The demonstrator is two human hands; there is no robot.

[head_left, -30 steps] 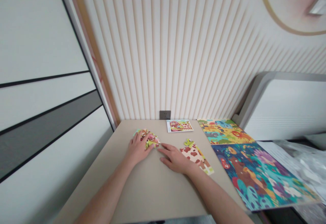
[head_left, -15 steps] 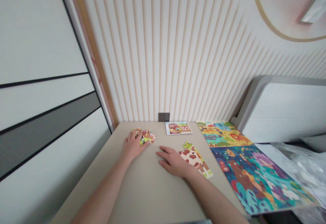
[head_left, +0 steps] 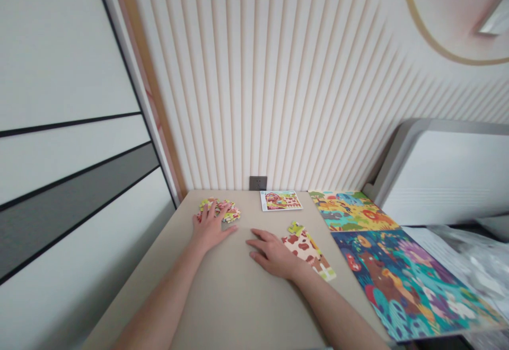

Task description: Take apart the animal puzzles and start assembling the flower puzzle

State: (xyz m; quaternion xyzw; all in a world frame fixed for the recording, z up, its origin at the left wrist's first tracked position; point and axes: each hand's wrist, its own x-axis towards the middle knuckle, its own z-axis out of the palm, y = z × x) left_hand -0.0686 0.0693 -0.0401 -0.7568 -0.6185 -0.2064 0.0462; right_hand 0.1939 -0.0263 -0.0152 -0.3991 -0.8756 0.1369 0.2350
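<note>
tabletop [head_left: 238, 302], left hand [head_left: 209, 232] splayed on puzzle pieces [head_left: 233, 213], right hand [head_left: 273, 254] half-open

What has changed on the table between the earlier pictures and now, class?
The pile of puzzle pieces has shifted left with the left hand, whose fingers are spread over it, so it lies farther from the right hand. No clear grasp or release shows. The right hand, cow puzzle section and picture card stayed put.
</note>
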